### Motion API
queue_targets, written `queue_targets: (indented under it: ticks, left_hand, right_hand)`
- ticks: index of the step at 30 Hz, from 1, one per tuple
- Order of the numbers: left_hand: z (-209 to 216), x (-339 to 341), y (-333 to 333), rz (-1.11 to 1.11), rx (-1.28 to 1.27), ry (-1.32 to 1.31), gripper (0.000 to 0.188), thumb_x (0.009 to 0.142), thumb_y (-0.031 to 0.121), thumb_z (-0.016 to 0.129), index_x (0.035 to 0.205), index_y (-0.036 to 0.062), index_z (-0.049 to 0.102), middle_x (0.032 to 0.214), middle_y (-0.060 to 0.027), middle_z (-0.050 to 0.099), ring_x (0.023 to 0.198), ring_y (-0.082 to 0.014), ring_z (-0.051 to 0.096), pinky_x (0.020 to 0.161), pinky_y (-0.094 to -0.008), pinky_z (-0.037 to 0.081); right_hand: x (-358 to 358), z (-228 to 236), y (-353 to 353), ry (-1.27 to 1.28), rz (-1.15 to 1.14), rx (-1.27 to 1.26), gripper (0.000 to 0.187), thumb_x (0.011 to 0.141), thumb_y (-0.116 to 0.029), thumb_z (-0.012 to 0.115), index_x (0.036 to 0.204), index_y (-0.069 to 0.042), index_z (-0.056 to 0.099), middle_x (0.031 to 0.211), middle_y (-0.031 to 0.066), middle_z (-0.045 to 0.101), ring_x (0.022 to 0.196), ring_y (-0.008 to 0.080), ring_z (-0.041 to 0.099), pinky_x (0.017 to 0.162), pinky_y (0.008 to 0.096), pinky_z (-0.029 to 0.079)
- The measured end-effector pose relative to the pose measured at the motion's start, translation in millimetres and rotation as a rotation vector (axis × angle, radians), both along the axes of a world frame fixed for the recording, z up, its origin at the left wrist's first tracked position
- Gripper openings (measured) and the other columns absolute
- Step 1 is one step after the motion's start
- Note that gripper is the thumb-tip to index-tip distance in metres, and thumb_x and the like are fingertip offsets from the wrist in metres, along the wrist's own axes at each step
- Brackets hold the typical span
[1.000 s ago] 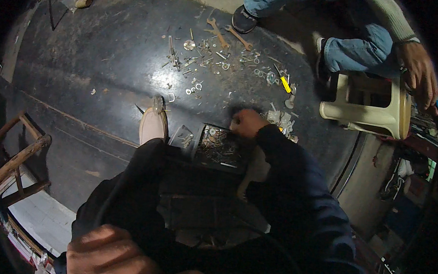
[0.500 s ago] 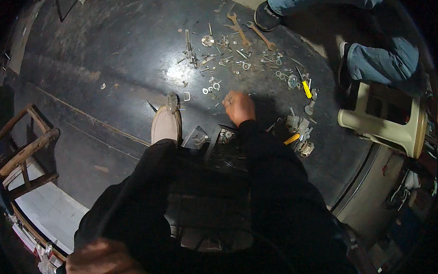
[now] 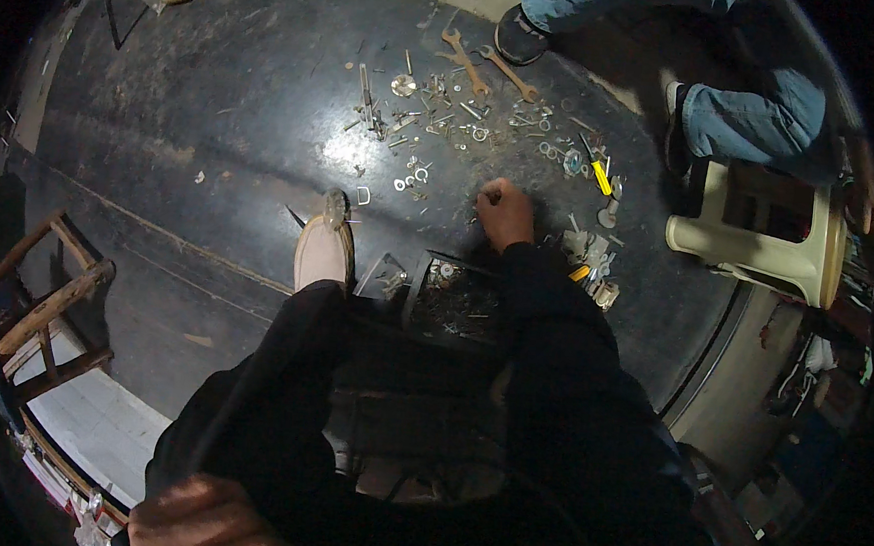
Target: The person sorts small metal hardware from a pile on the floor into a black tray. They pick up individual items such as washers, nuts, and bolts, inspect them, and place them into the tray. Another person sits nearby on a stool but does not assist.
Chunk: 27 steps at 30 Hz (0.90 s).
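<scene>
My right hand (image 3: 506,214) hovers over the dark floor sheet, its fingers curled into a pinch. Whatever lies in that pinch is too small to make out. Just below it, partly covered by my sleeve, sits a dark open tray (image 3: 418,290) with small metal parts inside. Washers (image 3: 420,175) and a wire loop (image 3: 364,195) lie to the hand's left. Beyond it are scattered bolts and screws (image 3: 470,111). My left hand (image 3: 204,521) is low by my left leg, dim, its fingers curled together; their tips are hidden.
Two rusty wrenches (image 3: 510,74) lie at the far side. To the right are a yellow-handled screwdriver (image 3: 601,177), a pile of metal fittings (image 3: 588,252) and a cream plastic stool (image 3: 739,246). Another person's jeans-clad leg (image 3: 751,122) is behind the stool. A wooden frame (image 3: 55,300) stands left.
My right hand has shifted right and turned so its pinched fingers show more. More of the tray is uncovered. The view has shifted slightly; my left hand stays low.
</scene>
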<state>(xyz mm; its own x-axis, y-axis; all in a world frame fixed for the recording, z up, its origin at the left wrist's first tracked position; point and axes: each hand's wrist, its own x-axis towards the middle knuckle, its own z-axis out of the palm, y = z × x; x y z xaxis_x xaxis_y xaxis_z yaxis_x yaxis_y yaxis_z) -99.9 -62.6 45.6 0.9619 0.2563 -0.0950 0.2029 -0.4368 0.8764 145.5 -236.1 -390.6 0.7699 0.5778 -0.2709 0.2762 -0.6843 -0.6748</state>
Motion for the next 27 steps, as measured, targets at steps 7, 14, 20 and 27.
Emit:
queue_targets:
  ticks: [7,14,20,27]
  left_hand:
    - [-1.3,5.7,3.5,-0.044,-0.024,0.033,0.032,0.099,0.028,0.054,0.089,0.0007,0.068,0.07,-0.0086,0.063,0.051,-0.0218,0.052,0.048,-0.0335,0.037]
    - [-4.5,5.7,5.4,-0.015,-0.028,0.005,0.024,0.095,0.022,0.058,0.088,0.0006,0.068,0.066,-0.0084,0.061,0.049,-0.0215,0.05,0.047,-0.0334,0.036]
    - [-2.0,2.1,7.8,-0.035,-0.029,0.011,0.023,0.094,0.02,0.057,0.088,0.0002,0.068,0.067,-0.0092,0.061,0.05,-0.0228,0.05,0.047,-0.0343,0.036]
    - [1.5,-1.1,5.7,-0.071,0.005,0.021,0.026,0.094,0.022,0.056,0.089,-0.0002,0.069,0.074,-0.0115,0.064,0.055,-0.0261,0.055,0.05,-0.0367,0.04]
  right_hand:
    - [-0.4,-19.7,2.0,-0.129,0.187,-0.078,0.015,0.079,-0.02,0.064,0.081,-0.005,0.066,0.087,0.0199,0.068,0.087,0.0398,0.065,0.078,0.0488,0.052]
    - [-4.2,-31.6,10.0,-0.183,0.226,-0.175,0.016,0.08,-0.021,0.063,0.081,-0.005,0.065,0.084,0.0213,0.066,0.083,0.0421,0.064,0.075,0.0525,0.052]
    - [-0.5,-33.6,3.6,-0.118,0.172,-0.126,0.018,0.079,-0.022,0.064,0.085,-0.005,0.066,0.086,0.0213,0.067,0.084,0.041,0.065,0.075,0.0509,0.053]
    - [2.8,-18.0,3.2,0.264,-0.005,0.091,0.018,0.081,-0.014,0.063,0.093,-0.001,0.067,0.088,0.0202,0.069,0.075,0.0356,0.068,0.072,0.0436,0.057]
